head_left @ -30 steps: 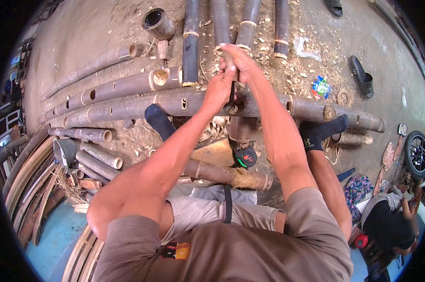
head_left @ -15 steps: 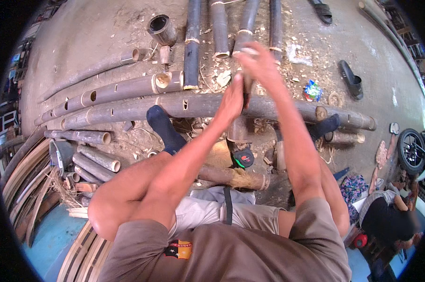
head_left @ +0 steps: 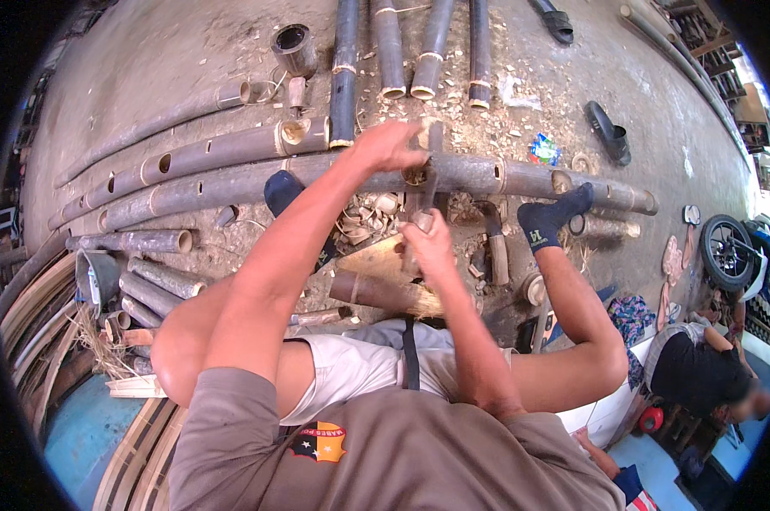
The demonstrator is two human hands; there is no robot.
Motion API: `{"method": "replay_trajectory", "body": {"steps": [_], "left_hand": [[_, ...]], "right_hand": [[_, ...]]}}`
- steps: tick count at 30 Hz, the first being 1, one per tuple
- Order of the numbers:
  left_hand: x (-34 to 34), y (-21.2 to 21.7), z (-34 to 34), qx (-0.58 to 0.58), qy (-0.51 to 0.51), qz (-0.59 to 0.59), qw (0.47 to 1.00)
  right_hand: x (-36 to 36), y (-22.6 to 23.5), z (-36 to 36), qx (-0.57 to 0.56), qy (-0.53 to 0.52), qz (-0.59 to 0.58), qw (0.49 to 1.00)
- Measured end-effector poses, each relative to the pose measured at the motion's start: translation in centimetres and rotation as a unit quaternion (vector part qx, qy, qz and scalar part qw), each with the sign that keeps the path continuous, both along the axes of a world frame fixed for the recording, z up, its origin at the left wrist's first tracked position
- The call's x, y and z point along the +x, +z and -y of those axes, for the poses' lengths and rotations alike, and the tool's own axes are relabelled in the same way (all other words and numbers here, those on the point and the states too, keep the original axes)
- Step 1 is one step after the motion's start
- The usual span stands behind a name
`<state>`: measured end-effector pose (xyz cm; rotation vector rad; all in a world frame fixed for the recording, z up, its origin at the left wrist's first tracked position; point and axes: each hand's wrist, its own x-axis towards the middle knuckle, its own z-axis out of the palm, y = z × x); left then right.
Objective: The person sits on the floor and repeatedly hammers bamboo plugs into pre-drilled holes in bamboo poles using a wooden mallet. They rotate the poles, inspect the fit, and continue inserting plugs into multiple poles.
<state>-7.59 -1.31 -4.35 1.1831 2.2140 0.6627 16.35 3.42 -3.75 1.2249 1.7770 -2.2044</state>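
A long bamboo pole [head_left: 231,183] lies across the floor [head_left: 189,60] from left to right, with both socked feet pressed on it. The left hand [head_left: 385,145] reaches to the far side and its grip is clenched on the top of a dark tool [head_left: 430,175] that stands upright at the pole. Just nearer, the right hand [head_left: 427,243] closes round the tool's lower end. The hands hide the tool's ends, so its kind is unclear. Right of them a mallet [head_left: 494,247] lies among shavings.
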Motion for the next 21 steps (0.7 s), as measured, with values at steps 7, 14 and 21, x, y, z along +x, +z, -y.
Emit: {"method": "replay_trajectory", "body": {"steps": [7, 14, 21], "left_hand": [[5.3, -4.2, 2.9, 0.017, 0.043, -0.118, 0.992], [7.1, -3.0, 1.8, 0.025, 0.167, -0.145, 0.975], [8.2, -4.2, 0.0, 0.046, 0.246, -0.187, 0.95]], "right_hand": [[-4.0, -5.2, 6.8, 0.14, -0.187, 0.03, 0.972], [-1.5, -6.6, 2.3, 0.168, -0.035, 0.004, 0.985], [-0.8, -3.3, -7.4, 0.218, 0.208, 0.072, 0.951]]}}
